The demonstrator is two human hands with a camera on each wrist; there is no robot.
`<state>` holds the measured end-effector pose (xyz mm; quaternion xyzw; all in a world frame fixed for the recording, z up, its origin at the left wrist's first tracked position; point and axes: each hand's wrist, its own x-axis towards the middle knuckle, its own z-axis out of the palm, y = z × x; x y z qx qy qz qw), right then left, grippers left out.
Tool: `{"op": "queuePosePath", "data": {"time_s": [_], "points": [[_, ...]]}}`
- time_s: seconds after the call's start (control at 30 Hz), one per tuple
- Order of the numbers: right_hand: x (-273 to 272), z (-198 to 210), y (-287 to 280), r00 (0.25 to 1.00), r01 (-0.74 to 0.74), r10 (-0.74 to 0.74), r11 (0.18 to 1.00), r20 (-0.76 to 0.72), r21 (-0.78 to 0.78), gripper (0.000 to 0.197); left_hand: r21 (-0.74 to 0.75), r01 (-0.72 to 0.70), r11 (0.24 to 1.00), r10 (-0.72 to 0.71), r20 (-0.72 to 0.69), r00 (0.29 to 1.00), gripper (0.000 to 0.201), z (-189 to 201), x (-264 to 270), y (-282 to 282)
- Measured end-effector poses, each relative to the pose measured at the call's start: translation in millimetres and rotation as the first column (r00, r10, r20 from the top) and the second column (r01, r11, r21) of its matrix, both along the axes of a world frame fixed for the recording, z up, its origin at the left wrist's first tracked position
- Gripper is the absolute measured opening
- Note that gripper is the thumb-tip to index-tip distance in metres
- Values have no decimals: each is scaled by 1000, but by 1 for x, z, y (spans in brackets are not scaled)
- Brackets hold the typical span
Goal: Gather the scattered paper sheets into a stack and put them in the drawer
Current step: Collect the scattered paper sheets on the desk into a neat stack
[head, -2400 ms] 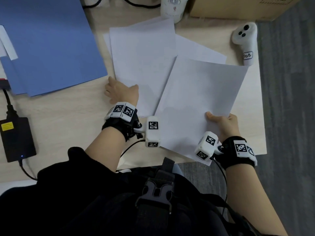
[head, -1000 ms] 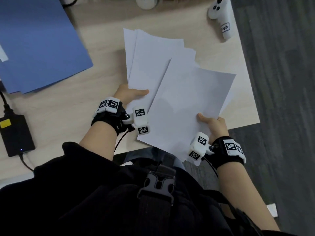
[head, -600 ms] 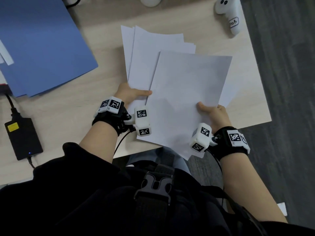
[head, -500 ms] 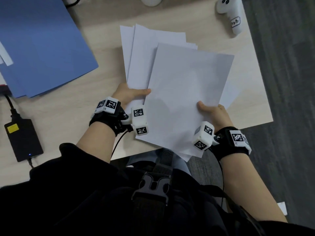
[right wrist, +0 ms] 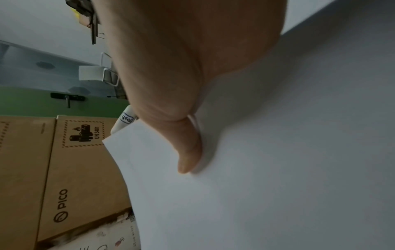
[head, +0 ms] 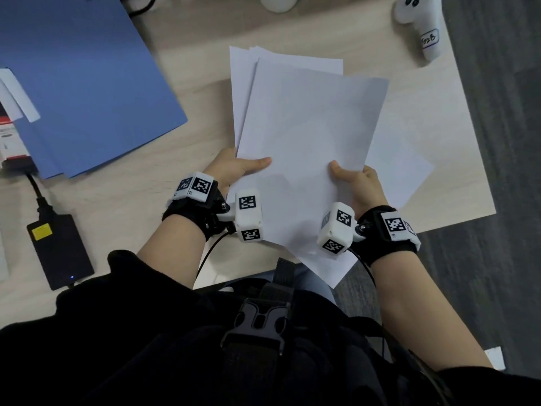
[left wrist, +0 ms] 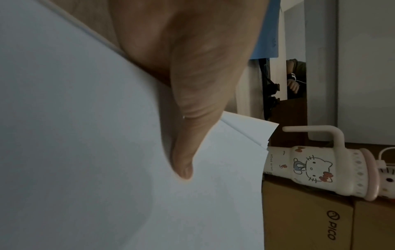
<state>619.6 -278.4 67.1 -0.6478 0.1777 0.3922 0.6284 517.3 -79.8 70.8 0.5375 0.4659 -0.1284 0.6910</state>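
Several white paper sheets overlap in a loose, fanned pile above the near edge of the wooden desk. My left hand pinches the pile's left edge, thumb on top. My right hand pinches the lower right edge, thumb on top. One more sheet sticks out to the right under the pile. The fingers under the paper are hidden. No drawer is in view.
A blue folder lies at the left of the desk, with a black power adapter below it. A white controller sits at the back right. A Hello Kitty cup and cardboard boxes stand behind.
The sheet held by my right hand has slid left onto the sheets held by my left hand, so the pile is now narrower and more overlapped. Both hands keep their pinch.
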Motion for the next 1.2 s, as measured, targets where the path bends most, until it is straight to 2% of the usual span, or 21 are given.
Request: {"op": "queuePosePath", "data": {"time_s": [0.03,0.13,0.23,0.3,0.37,0.4,0.47,0.53,0.6,0.7,0.8,0.9,0.93,1.03,1.07,1.13,1.2], "points": [[0,-2,3,1000,8,-8,1000,5,11,4,-6,7,1000,-7,-8,1000,49,0,0,2],[-1,-5,11,998,7,-7,1000,59,-9,5,18,-4,1000,5,-18,1000,41,3,-1,6],[-2,-8,9,988,39,-21,992,154,-117,8,68,-72,995,73,-8,997,47,2,-5,9],[-4,-13,-6,965,199,-152,955,215,-220,6,84,-98,992,98,5,995,47,3,-7,11],[-8,-18,-26,907,374,-262,861,330,-344,8,82,-117,990,115,32,993,40,8,-9,12],[-10,-21,-33,892,407,-257,815,372,-413,15,77,-127,989,124,46,991,38,8,-11,13],[-13,-21,-39,901,386,-201,772,383,-504,36,72,-133,989,127,76,989,38,10,-14,13],[-11,-20,-36,939,278,-88,759,331,-588,57,71,-128,989,121,94,988,38,12,-17,14],[-7,-19,-32,957,198,-9,753,291,-628,69,49,-111,993,105,121,987,35,15,-18,16],[-1,-20,-28,968,191,-57,793,243,-579,76,-20,-72,997,75,201,977,22,26,-19,22],[3,-12,-24,987,131,-47,793,154,-595,76,-40,-28,999,38,285,958,21,36,-21,30],[5,-8,-15,995,83,-50,899,88,-429,81,-108,0,994,41,373,927,29,44,-20,35],[9,-19,-18,996,63,-35,913,76,-404,89,-131,-2,991,53,390,919,29,48,-20,35],[28,-86,-44,999,-33,34,954,-3,-299,93,-154,-3,988,69,426,902,26,57,-17,37],[28,-82,-43,999,-43,41,968,-15,-246,93,-140,1,990,59,426,903,26,60,-16,38],[15,-32,-25,998,-58,53,976,-30,-209,93,-80,-13,997,44,402,914,24,62,-13,42],[3,4,-10,995,-85,73,977,-72,-196,81,-15,-56,998,57,372,926,23,61,-10,46]]}}
